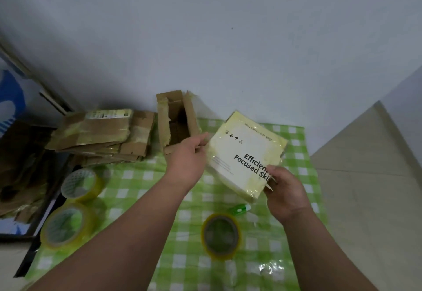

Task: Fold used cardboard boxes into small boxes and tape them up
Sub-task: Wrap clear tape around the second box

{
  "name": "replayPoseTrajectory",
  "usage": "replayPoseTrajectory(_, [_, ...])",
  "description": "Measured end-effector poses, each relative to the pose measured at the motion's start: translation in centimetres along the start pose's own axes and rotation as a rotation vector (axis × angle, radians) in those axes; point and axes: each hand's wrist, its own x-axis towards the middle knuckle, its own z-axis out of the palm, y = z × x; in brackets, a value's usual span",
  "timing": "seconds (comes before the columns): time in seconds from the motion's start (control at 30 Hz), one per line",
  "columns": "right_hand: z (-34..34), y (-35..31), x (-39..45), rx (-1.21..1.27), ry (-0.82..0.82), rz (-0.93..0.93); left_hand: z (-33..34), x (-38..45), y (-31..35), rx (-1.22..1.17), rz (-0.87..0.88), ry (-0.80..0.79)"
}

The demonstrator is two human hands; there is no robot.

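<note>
1. Right hand (285, 190), lower right of centre: fingers curled round the near corner of a flattened box (246, 156), pinching it. Judged: this grip carries the box clear of the table so it can be turned or opened out.
2. Left hand (189, 156), centre: thumb and fingers pinch the box's left edge. Judged: a steadying hold, set opposite the right hand.
3. Flattened box, centre right, tilted, above the checked cloth (141, 190). Pale face under yellowed tape. Legible print: "Efficien…" and "Focused Ski…", both cut off by the right hand; a smaller line and a row of handling symbols near the far edge are too small to read.
4. Open box (178, 121), upper centre, just beyond the left hand, flaps up, against the wall.
5. Stack of flat cardboard (100, 133), centre left; its white label is unreadable.
6. Three tape rolls: (81, 184), (67, 225), (221, 236), near both hands, judged ready for sealing.
7. Green marker (239, 208), just beside the nearest roll.
</note>
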Motion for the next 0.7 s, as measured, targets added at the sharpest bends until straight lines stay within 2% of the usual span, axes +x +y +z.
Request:
replayPoseTrajectory(0.13, [0.2, -1.0, 1.3, -0.111, 0.123, -0.142, 2.2, 1.1, 0.5, 0.138, 0.049, -0.031])
replayPoseTrajectory(0.23, [1.4, -0.8, 1.8, -0.255, 0.188, -0.181, 3.1, 1.5, 1.2, 0.118, -0.040, -0.179])
replayPoseTrajectory(0.33, [2.5, -1.2, 2.7, -0.381, 0.125, -0.217, 4.4, 2.4, 2.8, -0.094, -0.134, -0.320])
replayPoseTrajectory(0.47, [3.1, -1.9, 5.0, -0.473, 0.022, -0.272, 5.5, 4.7, 4.1, -0.142, -0.150, -0.301])
replayPoseTrajectory(0.57, [3.6, -2.3, 6.5, -0.475, -0.013, -0.273, 5.3, 6.4, 4.2, -0.021, -0.115, -0.277])
replayPoseTrajectory(0.7, [4.7, -2.0, 8.5, -0.601, 0.023, -0.312, 4.8, 7.7, 3.5, 0.308, 0.014, -0.248])
